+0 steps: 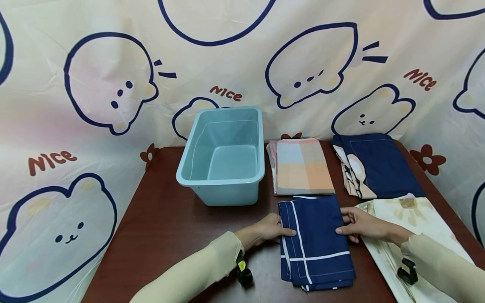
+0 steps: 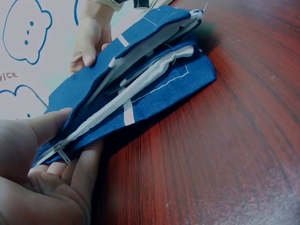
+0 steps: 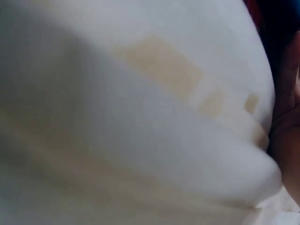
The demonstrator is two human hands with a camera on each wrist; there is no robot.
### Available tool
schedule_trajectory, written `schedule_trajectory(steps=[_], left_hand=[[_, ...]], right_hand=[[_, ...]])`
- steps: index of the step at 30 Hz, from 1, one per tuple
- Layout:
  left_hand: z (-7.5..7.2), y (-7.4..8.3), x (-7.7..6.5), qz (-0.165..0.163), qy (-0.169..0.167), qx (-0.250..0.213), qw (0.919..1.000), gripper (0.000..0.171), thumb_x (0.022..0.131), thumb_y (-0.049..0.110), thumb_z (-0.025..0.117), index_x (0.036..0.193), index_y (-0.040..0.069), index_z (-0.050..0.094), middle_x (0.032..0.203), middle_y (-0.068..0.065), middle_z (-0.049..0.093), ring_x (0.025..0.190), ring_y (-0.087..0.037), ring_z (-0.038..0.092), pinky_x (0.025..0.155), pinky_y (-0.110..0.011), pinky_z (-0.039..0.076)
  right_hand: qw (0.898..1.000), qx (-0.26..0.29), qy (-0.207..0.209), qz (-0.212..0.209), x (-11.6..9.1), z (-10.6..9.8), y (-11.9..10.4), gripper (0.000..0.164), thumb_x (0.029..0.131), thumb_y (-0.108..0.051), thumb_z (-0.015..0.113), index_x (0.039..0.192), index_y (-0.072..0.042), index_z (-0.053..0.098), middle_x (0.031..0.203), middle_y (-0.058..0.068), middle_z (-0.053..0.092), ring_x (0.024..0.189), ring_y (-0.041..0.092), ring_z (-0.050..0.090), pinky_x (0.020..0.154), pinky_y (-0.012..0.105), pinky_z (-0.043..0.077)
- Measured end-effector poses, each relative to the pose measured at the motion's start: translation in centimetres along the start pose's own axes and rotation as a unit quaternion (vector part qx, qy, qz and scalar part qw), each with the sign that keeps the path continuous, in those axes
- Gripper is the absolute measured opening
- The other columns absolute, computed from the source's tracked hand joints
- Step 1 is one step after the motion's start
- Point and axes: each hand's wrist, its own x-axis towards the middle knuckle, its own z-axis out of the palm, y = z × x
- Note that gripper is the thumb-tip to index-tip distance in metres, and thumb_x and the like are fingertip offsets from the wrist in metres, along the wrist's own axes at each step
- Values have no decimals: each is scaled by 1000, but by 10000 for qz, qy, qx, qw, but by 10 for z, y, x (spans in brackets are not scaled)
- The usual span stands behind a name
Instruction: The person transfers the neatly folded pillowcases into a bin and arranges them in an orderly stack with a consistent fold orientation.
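Note:
A folded navy cover with white stripes [image 1: 322,235] lies in front of me in the head view. My left hand [image 1: 267,229] grips its left edge, thumb on top and fingers underneath. The left wrist view shows this left hand [image 2: 61,173] at a white zipper [image 2: 117,101] running along the layered edge, with a metal pull near the fingers. At the opposite edge, my right hand [image 1: 361,225] pinches the cover with its thumb on top. The right wrist view is mostly filled by blurred pale cloth [image 3: 154,131], with part of the right hand [image 3: 288,122] at its right border.
A light blue plastic tub [image 1: 221,182] stands behind the cover to the left. Farther back lie a folded checked cloth [image 1: 303,168] and a folded navy cloth with a printed side [image 1: 382,164]. A cream floral cloth [image 1: 420,223] lies under my right forearm, on the brown table [image 1: 159,235].

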Motion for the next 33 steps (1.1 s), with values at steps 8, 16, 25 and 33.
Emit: schedule_trajectory(steps=[8,16,25,33], left_hand=[[0,-2,-1,106,-73,-106,9999,20,91,10,74,109,1,74,100,-17,78,86,-20,77,71,-30,61],[0,-1,0,215,-8,148,9997,11,91,10,73,95,-1,75,90,-16,78,67,-7,69,56,-22,54],[-4,2,-6,457,-251,225,9984,18,93,7,70,110,2,69,96,-19,77,79,-20,75,60,-32,60],[-5,0,-9,454,-395,159,9981,22,93,4,70,114,2,66,98,-23,76,80,-23,76,60,-36,61]], right_hand=[[9999,-95,6,-100,-2,-1,4,41,103,-7,55,134,18,46,88,2,74,61,2,65,56,29,57],[10000,-45,48,-30,-2,0,5,36,105,-11,53,131,12,47,79,-2,72,62,5,68,56,28,58],[9999,30,160,38,1,2,3,43,105,-11,52,137,16,42,74,-2,73,62,5,68,55,26,58],[9992,66,237,308,0,3,1,59,106,-14,51,146,22,26,75,-2,73,65,6,68,58,28,59]])
